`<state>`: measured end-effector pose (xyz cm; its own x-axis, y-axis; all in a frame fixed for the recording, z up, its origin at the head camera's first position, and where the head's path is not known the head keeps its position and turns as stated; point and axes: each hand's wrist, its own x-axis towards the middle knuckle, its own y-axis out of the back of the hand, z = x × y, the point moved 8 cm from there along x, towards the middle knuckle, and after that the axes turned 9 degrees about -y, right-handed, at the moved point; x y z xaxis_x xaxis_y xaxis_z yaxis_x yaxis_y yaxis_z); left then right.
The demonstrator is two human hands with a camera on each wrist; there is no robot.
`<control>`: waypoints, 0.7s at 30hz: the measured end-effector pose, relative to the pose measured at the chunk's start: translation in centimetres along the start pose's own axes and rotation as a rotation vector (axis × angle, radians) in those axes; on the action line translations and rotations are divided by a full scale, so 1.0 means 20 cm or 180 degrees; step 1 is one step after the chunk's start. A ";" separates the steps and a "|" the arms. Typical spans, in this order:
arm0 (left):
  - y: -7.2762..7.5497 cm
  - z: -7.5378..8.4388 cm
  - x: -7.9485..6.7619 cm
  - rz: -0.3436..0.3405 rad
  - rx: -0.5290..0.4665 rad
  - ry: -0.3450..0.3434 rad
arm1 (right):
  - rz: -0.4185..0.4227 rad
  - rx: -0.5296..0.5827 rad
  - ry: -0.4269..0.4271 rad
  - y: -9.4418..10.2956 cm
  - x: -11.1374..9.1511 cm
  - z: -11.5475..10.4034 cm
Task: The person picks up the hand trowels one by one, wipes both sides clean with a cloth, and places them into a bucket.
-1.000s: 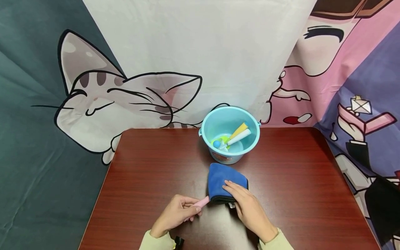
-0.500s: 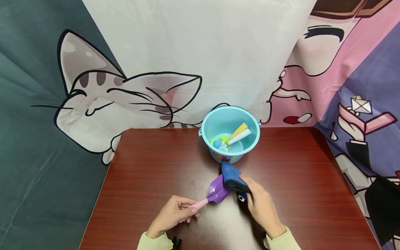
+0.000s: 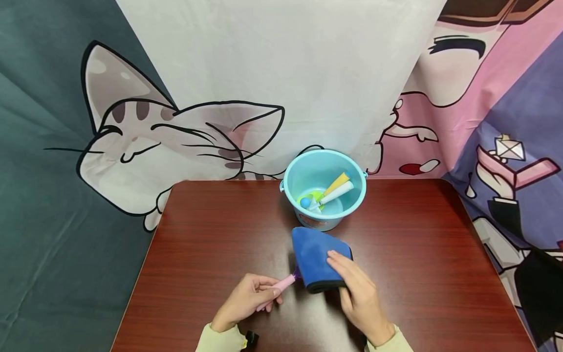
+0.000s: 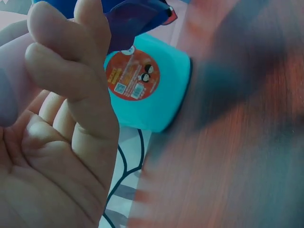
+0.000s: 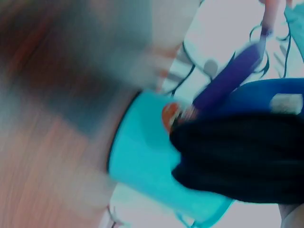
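Observation:
My left hand [image 3: 246,300] pinches the pink handle of a toy shovel [image 3: 284,283]. The shovel's purple blade is mostly hidden under a folded blue cloth [image 3: 317,255] with black trim in the head view; the right wrist view shows the purple blade [image 5: 230,76] beside the cloth. My right hand [image 3: 361,299] holds this cloth, fingers on top and thumb near its lower edge. Both hands are above the table in front of a light blue bucket [image 3: 303,176]. Whether cloth and blade touch all along cannot be seen.
Inside the bucket lie a yellow-handled tool [image 3: 336,184], a white-handled tool [image 3: 336,192] and a blue ball-like piece [image 3: 305,202]. The brown table [image 3: 211,230] ends at the bucket's back, against a printed curtain [image 3: 281,58].
The cloth slid right, uncovering the purple blade half a second ago, then came back left over it. My right hand moved with it. My left hand stays nearly in place on the handle.

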<state>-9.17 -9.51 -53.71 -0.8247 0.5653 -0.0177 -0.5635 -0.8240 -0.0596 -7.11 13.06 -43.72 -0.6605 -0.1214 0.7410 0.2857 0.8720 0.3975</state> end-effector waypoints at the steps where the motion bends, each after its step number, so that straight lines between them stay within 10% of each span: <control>1: -0.01 0.00 0.00 -0.0008 -0.0005 0.0018 | -0.0058 0.0017 0.0062 -0.02 -0.01 -0.02; 11: -0.01 0.02 0.01 -0.0143 -0.0036 -0.0140 | -0.0837 -0.0205 -0.0309 -0.17 -0.13 0.03; 21: 0.04 0.07 -0.05 -0.0271 0.0088 -0.0240 | -0.0821 -0.0411 -0.0685 -0.12 -0.14 0.16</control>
<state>-8.97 -10.77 -52.29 -0.7745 0.6296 0.0614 -0.6319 -0.7744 -0.0301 -8.07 12.79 -48.47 -0.8494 -0.2149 0.4819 0.1669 0.7570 0.6317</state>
